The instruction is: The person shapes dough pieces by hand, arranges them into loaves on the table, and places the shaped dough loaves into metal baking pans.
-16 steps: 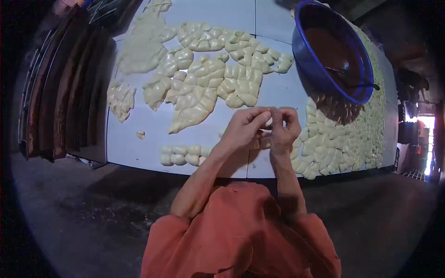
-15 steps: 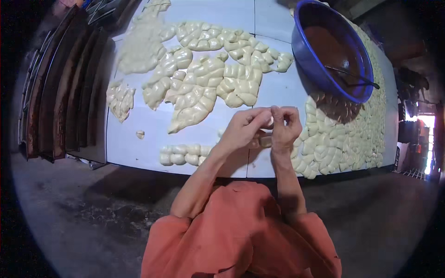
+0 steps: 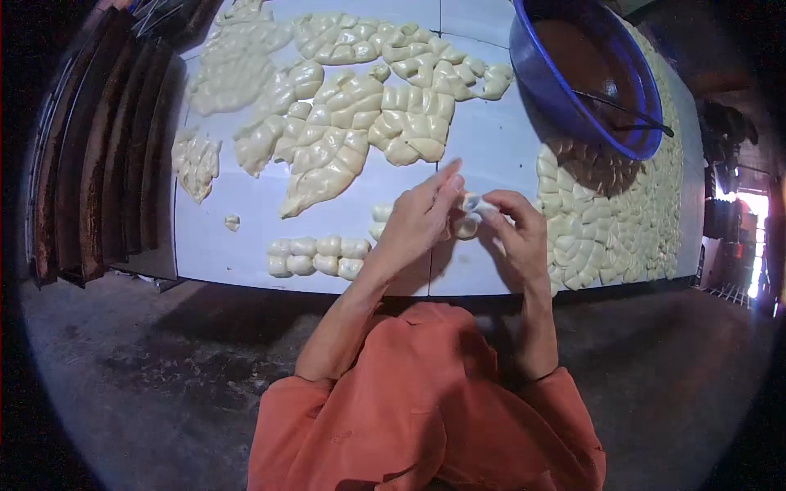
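Two hands: left hand [image 3: 416, 219] and right hand [image 3: 521, 237] close together above the near part of the white bench [image 3: 483, 139], not touching each other
Dough piece [image 3: 467, 227]: small, pale, lumpy – between the hands, touching fingers on both sides
Left fingers [image 3: 444, 182]: thumb and forefinger pointing up and away, dough against inner side; grip underneath hidden, cannot tell how tight
Right fingers [image 3: 508, 201]: bent, thumb and forefinger tips close together on the dough's edge
Dough balls [image 3: 315, 255]: joined block, two rows, left of the hands by the near edge
Short dough strip [image 3: 380, 218]: just beyond that block, partly behind left hand
Dough patches [image 3: 336, 123]: glossy, bumpy, spread over middle and far left
Scrap [image 3: 232, 222]: tiny, alone, left side
Right-hand dough [image 3: 602, 233]: many small pieces packed side by side
Basin [image 3: 530, 57]: blue, far right, brown liquid [image 3: 577, 61] inside
Stirrer [image 3: 630, 114]: dark, long-handled – in the basin, handle over rim
Trays [image 3: 98, 164]: dark, rusty, upright stack, left of bench
Shirt [image 3: 401, 393]: orange-red, on wearer
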{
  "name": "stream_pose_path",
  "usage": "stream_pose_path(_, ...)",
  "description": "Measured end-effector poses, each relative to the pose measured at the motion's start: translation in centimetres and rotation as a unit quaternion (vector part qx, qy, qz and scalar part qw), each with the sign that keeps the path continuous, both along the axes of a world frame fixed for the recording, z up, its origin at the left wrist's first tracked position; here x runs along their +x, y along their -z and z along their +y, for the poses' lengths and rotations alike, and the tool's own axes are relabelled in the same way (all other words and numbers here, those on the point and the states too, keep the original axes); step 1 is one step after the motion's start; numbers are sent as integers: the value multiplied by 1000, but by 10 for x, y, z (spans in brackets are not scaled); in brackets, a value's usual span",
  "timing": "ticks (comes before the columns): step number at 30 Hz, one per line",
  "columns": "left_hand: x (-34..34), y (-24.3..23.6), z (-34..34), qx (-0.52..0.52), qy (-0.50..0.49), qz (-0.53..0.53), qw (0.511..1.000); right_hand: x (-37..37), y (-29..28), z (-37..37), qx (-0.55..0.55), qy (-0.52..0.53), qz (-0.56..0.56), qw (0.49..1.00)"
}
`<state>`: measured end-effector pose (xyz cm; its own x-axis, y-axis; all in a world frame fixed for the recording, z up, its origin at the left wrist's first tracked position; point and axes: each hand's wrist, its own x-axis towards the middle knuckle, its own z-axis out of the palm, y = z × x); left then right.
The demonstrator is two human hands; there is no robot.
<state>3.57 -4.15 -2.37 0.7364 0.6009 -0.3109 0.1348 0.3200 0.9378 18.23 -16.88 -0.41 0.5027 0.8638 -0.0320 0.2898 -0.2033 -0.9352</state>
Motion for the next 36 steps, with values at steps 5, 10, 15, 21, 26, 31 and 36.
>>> stream_pose_path(5, -23, 0, 12, 352, 16, 76, 933, 16, 25, -2, -168, -75, -30, 982)
stream_pose_path(10, -35, 18, 6, 584, 127, 90, 796, 3, 10, -5, -92, -161, -252, 950)
stream_pose_path(15, -25, 34, -8, 556, 151, 79, 813, 2, 24, -4, -70, -229, -180, 954)
stream_pose_path(21, -53, 14, -18, 587, 132, 116, 790, -12, 6, -6, -102, -206, -296, 927)
stream_pose_path(26, -158, -7, 8, 592, 42, 170, 787, -43, 16, 7, 38, -183, -301, 935)
stream_pose_path(31, -262, -2, 51, 625, 55, 236, 742, -124, 24, 37, 84, -266, -302, 912)
stream_pose_path(36, -265, 22, 90, 617, 127, 125, 767, -180, 62, 54, 27, -224, -447, 866)
